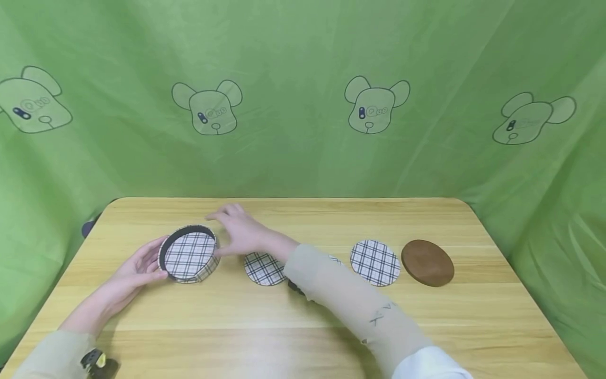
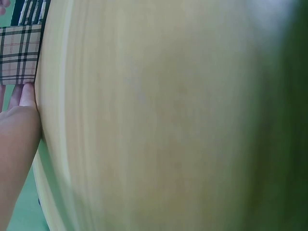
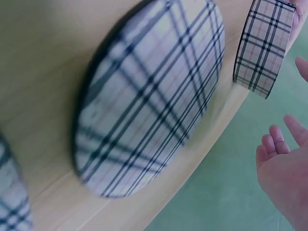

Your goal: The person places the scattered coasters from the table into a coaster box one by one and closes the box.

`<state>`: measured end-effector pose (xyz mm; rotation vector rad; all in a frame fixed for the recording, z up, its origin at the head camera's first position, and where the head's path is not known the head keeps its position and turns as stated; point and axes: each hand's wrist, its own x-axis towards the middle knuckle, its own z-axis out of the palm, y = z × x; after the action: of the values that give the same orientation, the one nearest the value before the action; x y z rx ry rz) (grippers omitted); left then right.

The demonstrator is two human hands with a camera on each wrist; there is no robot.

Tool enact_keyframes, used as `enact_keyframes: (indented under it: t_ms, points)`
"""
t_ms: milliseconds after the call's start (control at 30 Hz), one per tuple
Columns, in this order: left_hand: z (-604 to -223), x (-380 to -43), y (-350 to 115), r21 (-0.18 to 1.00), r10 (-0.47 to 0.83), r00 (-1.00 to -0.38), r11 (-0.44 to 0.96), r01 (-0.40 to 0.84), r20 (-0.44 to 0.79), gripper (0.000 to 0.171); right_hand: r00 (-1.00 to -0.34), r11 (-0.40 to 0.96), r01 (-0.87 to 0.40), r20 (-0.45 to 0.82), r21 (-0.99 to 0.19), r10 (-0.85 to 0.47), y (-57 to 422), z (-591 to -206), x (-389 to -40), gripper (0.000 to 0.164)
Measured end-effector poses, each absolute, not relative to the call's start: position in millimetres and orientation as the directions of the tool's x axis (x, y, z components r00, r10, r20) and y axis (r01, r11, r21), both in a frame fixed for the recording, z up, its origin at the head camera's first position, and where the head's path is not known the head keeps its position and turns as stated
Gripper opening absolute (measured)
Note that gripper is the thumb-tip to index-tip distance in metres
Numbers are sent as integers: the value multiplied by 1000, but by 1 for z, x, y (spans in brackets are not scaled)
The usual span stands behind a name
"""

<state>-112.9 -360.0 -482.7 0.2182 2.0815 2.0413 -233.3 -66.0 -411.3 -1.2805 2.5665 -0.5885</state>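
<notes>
Has the left grip [image 1: 137, 268] closed round a round box [image 1: 189, 256] toward ten o'clock on the tabletop [image 1: 213, 326], with thumb against the wall at the box's eight o'clock and fingers near nine. Tilts the open face toward the head camera, showing a dark inner wall and a plaid bottom; shows plaid on the outer wall too, in both wrist views. Cannot tell loose insert from fixed lining inside, nor raised from resting on the tabletop.

Has the right grip [image 1: 243, 231] at the box's two o'clock side, spread wide, fingers arched above and thumb lower, with hold of nothing. Places the thumb tip right beside the wall near three o'clock; cannot tell touch from narrow gap.

Can see a first plaid disc [image 1: 262, 271] just past three o'clock from the box, partly under the right forearm. Can see a sliver of a second plaid disc [image 1: 334, 259] behind the beige sleeve [image 1: 350, 295]; beyond it, a third plaid disc [image 1: 375, 263] flat on the tabletop, with a brown disc [image 1: 427, 263] just beside at its three o'clock.

Shows a green curtain [image 1: 293, 158] at twelve, printed with outlined bear heads [image 1: 377, 113].
</notes>
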Motion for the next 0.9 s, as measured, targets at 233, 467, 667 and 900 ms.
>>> enact_keyframes:
  t_ms: [233,467,667,900]
  points:
    - [-483,-112,-361,998,251,-966,28,-56,-61,86,-606,537,-705,1,-463,-796,-50,-413,-239,91]
    - [-484,-113,-362,998,250,-966,31,-59,-65,86,-604,538,-701,-11,-469,-797,-35,-414,-243,91]
    - [-484,-112,-362,998,249,-966,36,-60,-67,86,-604,543,-694,-27,-473,-796,-21,-416,-245,93]
    - [-483,-112,-362,997,251,-965,38,-72,-80,85,-607,545,-684,-35,-485,-794,-4,-415,-246,92]
